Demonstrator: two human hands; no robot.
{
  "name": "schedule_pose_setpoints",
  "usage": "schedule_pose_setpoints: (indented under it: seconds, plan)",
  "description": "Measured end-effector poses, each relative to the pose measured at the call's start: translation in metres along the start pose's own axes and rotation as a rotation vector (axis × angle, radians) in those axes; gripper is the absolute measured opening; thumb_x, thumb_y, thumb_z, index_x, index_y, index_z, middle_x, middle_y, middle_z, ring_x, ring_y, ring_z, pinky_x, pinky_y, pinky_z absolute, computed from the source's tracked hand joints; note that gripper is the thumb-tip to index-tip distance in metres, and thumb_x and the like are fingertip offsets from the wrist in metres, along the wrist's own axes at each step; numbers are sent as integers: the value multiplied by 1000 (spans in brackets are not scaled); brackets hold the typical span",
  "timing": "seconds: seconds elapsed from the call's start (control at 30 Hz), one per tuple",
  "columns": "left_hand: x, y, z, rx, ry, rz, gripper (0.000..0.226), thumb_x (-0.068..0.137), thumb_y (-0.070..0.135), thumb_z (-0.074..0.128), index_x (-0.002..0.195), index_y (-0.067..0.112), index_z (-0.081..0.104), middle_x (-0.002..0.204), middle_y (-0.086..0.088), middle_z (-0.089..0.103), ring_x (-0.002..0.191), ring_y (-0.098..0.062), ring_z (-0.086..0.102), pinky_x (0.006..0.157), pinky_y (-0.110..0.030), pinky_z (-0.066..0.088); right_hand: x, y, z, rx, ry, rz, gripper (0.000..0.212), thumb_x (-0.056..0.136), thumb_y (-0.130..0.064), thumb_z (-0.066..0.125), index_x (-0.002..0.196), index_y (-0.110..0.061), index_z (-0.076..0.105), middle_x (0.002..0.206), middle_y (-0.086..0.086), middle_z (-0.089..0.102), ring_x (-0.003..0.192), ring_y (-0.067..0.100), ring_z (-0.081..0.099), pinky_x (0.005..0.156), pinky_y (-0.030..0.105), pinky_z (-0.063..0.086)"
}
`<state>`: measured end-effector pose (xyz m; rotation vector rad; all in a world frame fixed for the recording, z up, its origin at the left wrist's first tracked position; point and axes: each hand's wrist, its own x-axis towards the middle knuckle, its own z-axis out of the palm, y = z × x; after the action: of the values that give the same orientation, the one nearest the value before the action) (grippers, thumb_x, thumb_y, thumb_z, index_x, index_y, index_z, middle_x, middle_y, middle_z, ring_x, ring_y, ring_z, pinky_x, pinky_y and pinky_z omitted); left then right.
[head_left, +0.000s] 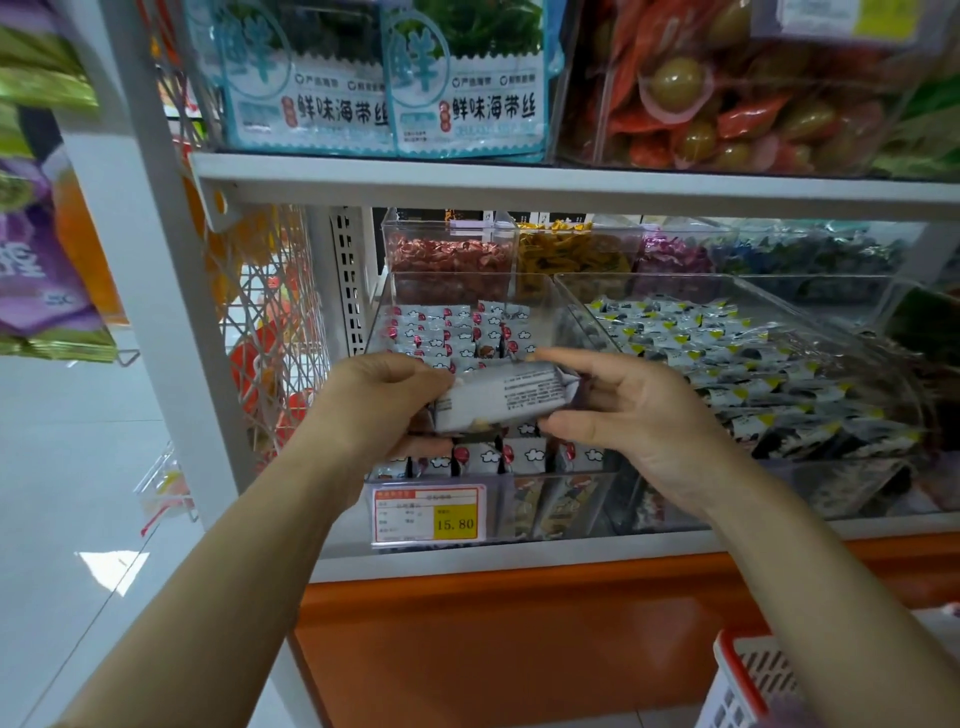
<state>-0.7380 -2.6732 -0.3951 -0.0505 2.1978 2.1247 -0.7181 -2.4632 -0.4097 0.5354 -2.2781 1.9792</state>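
Here, my left hand (382, 400) and right hand (631, 410) each grip one end of a packet (506, 397), fingers curled round it, above the bin (550, 499) at the shelf (519, 564) front edge, printed back upward for reading.

2 blue seaweed bags (384, 78) stand far left on the upper shelf (571, 182). A price tag (429, 514) reading 15.80 hangs lower down, nearer. A red-rimmed basket (740, 675) sits near right.
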Motion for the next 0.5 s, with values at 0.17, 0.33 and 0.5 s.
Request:
schedule_pose_setpoints:
  seconds: [0.17, 0.33, 0.5]
  plan:
    - [-4, 1, 19, 33, -87, 99, 27, 94, 27, 51, 87, 7, 69, 79, -11, 72, 63, -18, 70, 51, -22, 56, 0, -2, 2, -113, 237, -73, 27, 79, -18, 69, 102, -32, 66, 87, -6, 74, 67, 20, 70, 60, 33, 60]
    - [15, -3, 33, 355, 23, 371, 35, 99, 30, 40, 130, 20, 52, 127, -3, 59, 110, -21, 57, 94, -29, 45, 14, -3, -5, -42, 533, -138, 13, 83, -9, 68, 93, -15, 62, 83, 1, 71, 71, 12, 70, 57, 20, 56]
    - [54, -18, 33, 1108, -98, 455, 52, 99, 41, 29, 142, 12, 35, 152, -9, 29, 142, -22, 20, 114, -39, 18, 50, 1, -5, -264, 623, -185, 13, 84, -9, 67, 95, -12, 59, 93, 4, 63, 74, 10, 66, 67, 21, 56]
